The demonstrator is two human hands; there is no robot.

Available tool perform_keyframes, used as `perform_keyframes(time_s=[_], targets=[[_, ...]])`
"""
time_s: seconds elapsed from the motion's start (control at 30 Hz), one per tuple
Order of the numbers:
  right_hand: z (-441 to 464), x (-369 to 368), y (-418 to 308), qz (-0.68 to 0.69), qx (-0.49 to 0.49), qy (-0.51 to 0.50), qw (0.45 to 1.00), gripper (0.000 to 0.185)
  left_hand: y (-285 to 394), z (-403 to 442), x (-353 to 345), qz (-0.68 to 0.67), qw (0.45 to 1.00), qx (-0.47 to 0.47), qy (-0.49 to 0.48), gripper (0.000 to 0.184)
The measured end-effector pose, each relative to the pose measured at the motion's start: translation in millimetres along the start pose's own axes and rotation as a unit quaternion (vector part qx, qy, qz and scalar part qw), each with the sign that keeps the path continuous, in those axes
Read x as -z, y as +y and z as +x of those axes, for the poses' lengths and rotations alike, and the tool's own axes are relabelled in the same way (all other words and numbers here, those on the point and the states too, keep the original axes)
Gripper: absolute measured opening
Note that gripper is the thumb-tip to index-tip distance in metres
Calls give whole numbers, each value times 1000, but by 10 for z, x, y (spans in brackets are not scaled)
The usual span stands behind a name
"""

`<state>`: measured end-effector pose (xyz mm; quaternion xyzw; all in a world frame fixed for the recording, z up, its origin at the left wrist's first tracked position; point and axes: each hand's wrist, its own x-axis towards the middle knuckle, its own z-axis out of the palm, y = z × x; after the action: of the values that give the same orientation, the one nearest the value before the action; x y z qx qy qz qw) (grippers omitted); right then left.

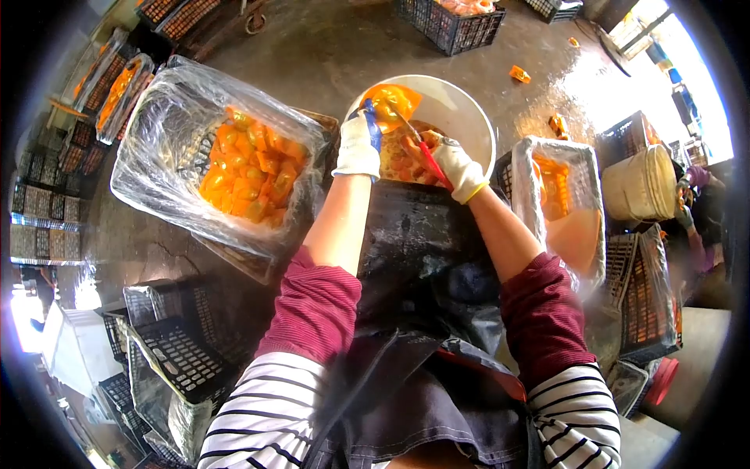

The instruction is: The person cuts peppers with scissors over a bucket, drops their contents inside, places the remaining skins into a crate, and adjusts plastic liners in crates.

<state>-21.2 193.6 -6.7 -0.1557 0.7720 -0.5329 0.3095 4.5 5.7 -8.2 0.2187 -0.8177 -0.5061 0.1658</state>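
Note:
Over a round white tub, my left hand, in a white and blue glove, grips a shiny orange packet. My right hand, gloved in white, is closed on a red-handled tool whose thin metal end reaches to the packet. What kind of tool it is cannot be made out for certain. Orange and reddish pieces in cloudy liquid lie inside the tub, below my hands. To the left stands a plastic-lined crate with a heap of orange packets.
A lined crate with orange items stands right of the tub. Farther right are a beige bucket and another person's gloved hands. Black crates stack at lower left; another crate stands beyond the tub. Orange scraps lie on the floor.

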Motion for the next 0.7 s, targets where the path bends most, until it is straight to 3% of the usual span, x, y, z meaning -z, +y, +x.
perform_keyframes(time_s=[0.03, 0.07, 0.13, 0.17, 0.27, 0.3, 0.53, 0.57, 0.6, 0.63, 0.67, 0.7], targets=[[-6, -10, -29, 8, -21, 0, 1000, 38, 63, -28, 22, 0, 1000, 9, -1, 41], [22, -32, 17, -78, 48, 44, 995, 37, 100, -46, 32, -1, 1000, 17, -2, 42], [79, -94, 98, -244, 184, 129, 943, 36, 71, 2, -8, 139, 987, -25, -70, 46], [77, -86, 87, -177, 146, 100, 968, 36, 53, 19, -9, 209, 971, -44, -102, 48], [-37, -12, -70, -51, 54, 45, 996, 36, 51, -42, 22, 122, 990, -51, -56, 52], [-106, -17, -161, -63, 46, 45, 996, 36, 83, -33, 60, 205, 974, -61, -70, 51], [25, -14, 58, -100, 82, 83, 988, 37, 159, -103, 15, 128, 990, -42, -42, 43], [-85, -10, -112, -47, 13, 47, 998, 39, 77, -60, -26, 105, 993, -55, -27, 41], [-82, -16, -108, -68, 31, 59, 995, 39, -1, -18, -72, 81, 994, -68, -11, 40], [-75, -21, -100, -89, 49, 71, 992, 40, 28, -29, -88, -129, 990, 9, -47, 36], [-72, -33, -97, -109, 67, 83, 988, 40, 58, -51, -118, -331, 936, 86, -80, 34], [-73, -47, -102, -50, 58, 73, 994, 41, 83, -72, -133, -516, 834, 159, -109, 34]])
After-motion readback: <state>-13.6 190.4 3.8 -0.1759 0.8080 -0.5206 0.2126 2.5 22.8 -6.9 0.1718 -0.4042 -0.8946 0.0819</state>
